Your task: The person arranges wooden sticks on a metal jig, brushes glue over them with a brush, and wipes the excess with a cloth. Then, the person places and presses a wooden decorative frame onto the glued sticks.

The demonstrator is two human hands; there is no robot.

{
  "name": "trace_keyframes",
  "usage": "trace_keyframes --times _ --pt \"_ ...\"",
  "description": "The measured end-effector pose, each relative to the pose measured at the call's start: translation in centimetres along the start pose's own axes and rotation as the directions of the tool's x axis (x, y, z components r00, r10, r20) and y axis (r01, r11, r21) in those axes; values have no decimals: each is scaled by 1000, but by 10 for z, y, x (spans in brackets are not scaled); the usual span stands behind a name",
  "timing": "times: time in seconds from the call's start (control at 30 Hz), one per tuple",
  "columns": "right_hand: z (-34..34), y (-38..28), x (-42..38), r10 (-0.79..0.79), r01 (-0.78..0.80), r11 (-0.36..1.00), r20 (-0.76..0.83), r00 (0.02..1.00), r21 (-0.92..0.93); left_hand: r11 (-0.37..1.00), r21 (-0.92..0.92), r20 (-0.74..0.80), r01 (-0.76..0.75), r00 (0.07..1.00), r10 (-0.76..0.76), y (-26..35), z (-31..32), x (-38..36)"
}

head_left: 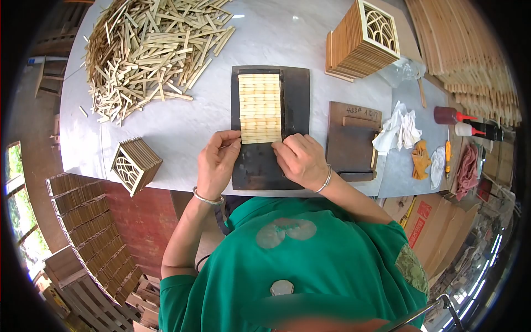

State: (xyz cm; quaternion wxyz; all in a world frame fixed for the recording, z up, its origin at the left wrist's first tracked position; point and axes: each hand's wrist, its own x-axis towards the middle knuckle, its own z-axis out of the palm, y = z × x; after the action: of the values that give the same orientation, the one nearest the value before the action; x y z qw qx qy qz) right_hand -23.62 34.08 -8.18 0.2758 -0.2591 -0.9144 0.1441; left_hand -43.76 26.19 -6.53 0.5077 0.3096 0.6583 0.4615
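Note:
Pale bamboo strips (259,105) lie side by side as a panel on a dark board (296,99) with raised dark edges. My left hand (217,165) is at the panel's lower left corner, thumb and forefinger pinched at one end of the lowest bamboo strip (259,140). At the strip's other end, my right hand (301,159) is closed, its fingers curled and thumb pressed in. My fingertips partly hide both ends of that strip. Each wrist wears a bangle.
A large heap of loose strips (149,58) covers the back left. A small slatted box (138,161) stands at left, stacked lattice-fronted frames (359,44) at back right. Rightward lie a brown board (351,144), white cloth (399,130), a red bottle (447,115) and a screwdriver (448,152).

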Motion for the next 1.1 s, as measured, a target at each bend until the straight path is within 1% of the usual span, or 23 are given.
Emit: trace_keyframes --times 0.1,0.17,0.2,0.23,0.27,0.3,0.33,0.37,0.4,0.43,0.53,0.57,0.63,0.83,1.03,1.1 --pt "1 0 -1 5 -5 1000 -8 1000 -2 999 42 0 -9 1000 9 0 0 0" --pt "0 0 0 8 -9 1000 -12 1000 -3 996 54 -32 -69 997 71 1 2 -1" --pt "0 -1 0 11 -11 1000 -12 1000 4 996 55 -32 -69 997 71 0 2 -2" --pt "-1 -1 1 13 -13 1000 -12 1000 10 967 178 -43 -184 980 194 -1 2 -3" --pt "-1 0 0 14 -14 1000 -13 1000 9 909 299 -38 -290 948 315 -2 2 -4" --pt "-1 0 -1 18 -18 1000 -10 1000 13 909 299 -37 -291 948 316 -2 2 -6" --pt "0 0 -1 22 -22 1000 -7 1000 17 806 450 -1 -384 903 431 -1 2 -7" --pt "-1 0 -1 22 -22 1000 -7 1000 17 670 583 54 -459 845 532 -1 3 -8" --pt "-1 0 -1 21 -21 1000 -4 1000 11 594 622 89 -510 799 594 -5 4 -8" --pt "0 0 -1 20 -20 1000 -1 1000 6 593 623 87 -509 799 594 -9 5 -7" --pt "1 0 -1 12 -12 1000 -14 1000 0 464 671 139 -579 713 688 -16 8 0" --pt "0 0 -1 12 -12 1000 -14 1000 1 463 672 139 -578 713 687 -17 9 2" --pt "-2 -1 -1 23 -23 1000 12 1000 3 410 691 159 -596 678 718 -21 9 7" --pt "0 0 -1 10 -10 1000 -14 1000 3 331 729 207 -599 655 727 -21 11 10" --pt "-4 -1 0 9 -9 1000 -8 1000 21 334 738 209 -587 669 714 -19 12 7" --pt "-3 1 0 6 -6 1000 -8 1000 20 313 742 220 -593 656 722 -23 12 6"
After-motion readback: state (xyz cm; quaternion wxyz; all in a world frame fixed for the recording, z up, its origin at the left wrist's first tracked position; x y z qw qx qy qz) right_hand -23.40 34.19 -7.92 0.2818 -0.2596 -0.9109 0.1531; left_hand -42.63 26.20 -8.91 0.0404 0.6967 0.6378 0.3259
